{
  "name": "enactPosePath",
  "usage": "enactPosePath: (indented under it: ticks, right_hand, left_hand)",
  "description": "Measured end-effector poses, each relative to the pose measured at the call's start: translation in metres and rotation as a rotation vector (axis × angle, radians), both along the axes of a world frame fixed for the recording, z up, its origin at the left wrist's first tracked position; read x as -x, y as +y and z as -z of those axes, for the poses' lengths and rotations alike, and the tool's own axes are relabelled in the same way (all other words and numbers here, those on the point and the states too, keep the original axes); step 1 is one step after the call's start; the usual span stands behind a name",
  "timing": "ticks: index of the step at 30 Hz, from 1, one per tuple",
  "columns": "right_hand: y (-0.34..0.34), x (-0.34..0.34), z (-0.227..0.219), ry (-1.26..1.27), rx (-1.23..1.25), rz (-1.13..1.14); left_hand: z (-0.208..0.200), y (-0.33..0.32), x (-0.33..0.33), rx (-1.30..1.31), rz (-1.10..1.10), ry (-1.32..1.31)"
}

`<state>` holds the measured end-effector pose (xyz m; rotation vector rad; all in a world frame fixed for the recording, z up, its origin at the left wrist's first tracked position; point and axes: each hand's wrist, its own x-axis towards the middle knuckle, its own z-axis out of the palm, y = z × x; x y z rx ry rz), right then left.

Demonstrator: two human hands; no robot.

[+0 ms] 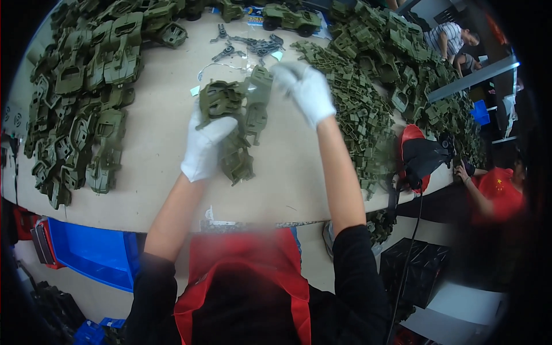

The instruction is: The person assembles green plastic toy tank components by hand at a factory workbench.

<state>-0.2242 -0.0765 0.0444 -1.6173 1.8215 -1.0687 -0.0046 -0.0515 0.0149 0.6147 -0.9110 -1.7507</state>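
The left hand [206, 141], in a white fabric glove, is closed around an olive-green moulded plastic vehicle shell with cut-out openings [221, 96], thumb on its near side. This shell is raised over the middle of a pale, smooth surface [158, 178]. The right hand [307, 95], in a matching white glove, is just to the right of the shell; its fingers are motion-blurred, and whether they grip anything cannot be told.

Close against the shell's right side, as seen from above, is a long olive-green plastic body piece [257, 100], and nearer the person than the shell is another green plastic piece [237, 162], partly covered by the left hand. Just beyond the shell is a thin white looped cord [221, 66]; farther beyond it lie slender dark-grey plastic frame parts [259, 45] and, past those, a green toy vehicle with black wheels [290, 20]. Well to the left of the shell spreads a deep pile of larger green plastic bodies [95, 109]. To its right, past the right hand, is a dense heap of small green plastic parts [359, 115]. A rectangular blue plastic bin [95, 253] sits lower than the shell, toward the person's left.
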Motion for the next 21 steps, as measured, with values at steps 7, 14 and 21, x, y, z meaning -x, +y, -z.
enactPosePath:
  ticks: [7, 14, 21]
  right_hand:
    - [-0.043, 0.106, 0.056, 1.226, 0.187, 0.063]
    - [0.048, 0.025, 0.014, 0.325, -0.009, 0.211]
    - [0.159, -0.069, 0.044, 0.060, 0.204, 0.055]
  left_hand:
    - [0.016, 0.000, 0.002, -0.216, 0.143, 0.022]
    - [0.037, 0.014, 0.017, -0.208, 0.162, -0.056]
    - [0.052, 0.005, 0.020, -0.121, -0.057, -0.078]
